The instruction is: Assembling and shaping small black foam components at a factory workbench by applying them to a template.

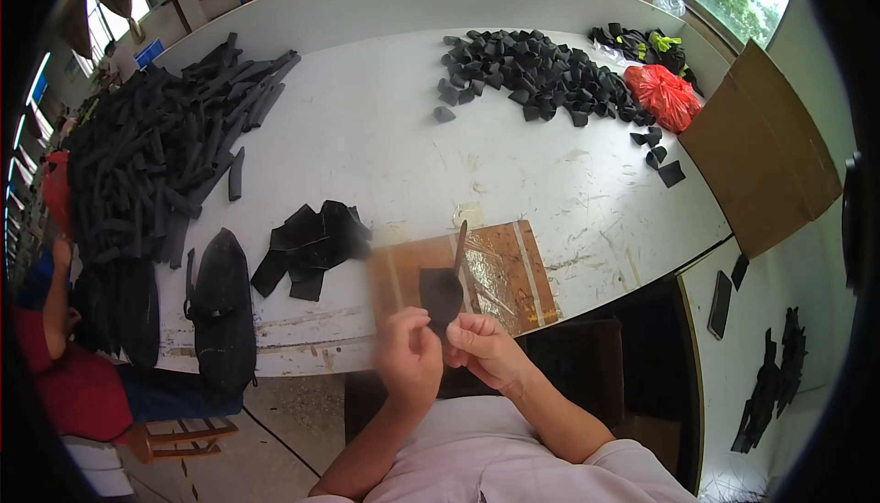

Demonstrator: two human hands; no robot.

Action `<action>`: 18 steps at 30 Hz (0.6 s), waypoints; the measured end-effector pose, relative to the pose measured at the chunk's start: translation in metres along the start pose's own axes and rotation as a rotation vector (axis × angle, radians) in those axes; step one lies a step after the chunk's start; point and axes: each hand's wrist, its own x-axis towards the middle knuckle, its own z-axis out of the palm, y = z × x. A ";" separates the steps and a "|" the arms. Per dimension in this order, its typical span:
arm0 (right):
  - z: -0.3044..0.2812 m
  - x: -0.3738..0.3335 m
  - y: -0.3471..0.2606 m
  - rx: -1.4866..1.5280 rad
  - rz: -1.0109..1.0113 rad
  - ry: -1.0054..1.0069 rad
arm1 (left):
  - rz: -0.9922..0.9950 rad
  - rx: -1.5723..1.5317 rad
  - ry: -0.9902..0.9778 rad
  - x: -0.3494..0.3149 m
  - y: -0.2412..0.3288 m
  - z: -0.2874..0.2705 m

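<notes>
A small black sheet piece [442, 292], squarish at its left top and rounded on the right, is upright between my hands. My left hand [410, 354], slightly blurred, is closed with its fingertips at the piece's lower left edge. The thumb and fingers of my right hand [484, 349] pinch its lower right edge. Beneath lies a brown board [527, 269] with a shiny, glue-like smeared surface and pale strips. A thin brown stick [460, 242] rests on the board just behind the piece. Left of the board is a loose stack of flat black pieces [312, 245].
Black strips [156, 150] form a big heap at left; curled black pieces [541, 72] are piled at the back. A red plastic bag [664, 97] and a cardboard sheet [765, 150] stand at right. A black pouch [223, 315] overhangs the front edge. Someone in red [82, 375] sits at left.
</notes>
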 end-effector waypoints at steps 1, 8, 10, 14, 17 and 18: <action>0.001 0.000 -0.002 -0.128 -0.033 -0.012 | 0.300 0.235 0.048 -0.002 0.000 0.001; 0.003 0.001 -0.001 -0.318 -0.231 0.093 | -0.458 -0.594 -0.250 0.015 0.018 -0.022; 0.005 -0.002 -0.004 -0.267 -0.229 0.050 | -0.561 -0.791 -0.497 0.021 0.026 -0.033; 0.021 -0.013 -0.009 -0.283 -0.302 -0.053 | -0.586 -1.324 -0.806 0.021 0.028 -0.040; 0.028 -0.012 -0.022 -0.596 -0.590 -0.018 | -0.646 -1.180 -0.553 0.021 0.058 -0.040; 0.027 -0.013 -0.027 -0.725 -0.668 -0.033 | -0.589 -1.118 -0.481 0.021 0.051 -0.038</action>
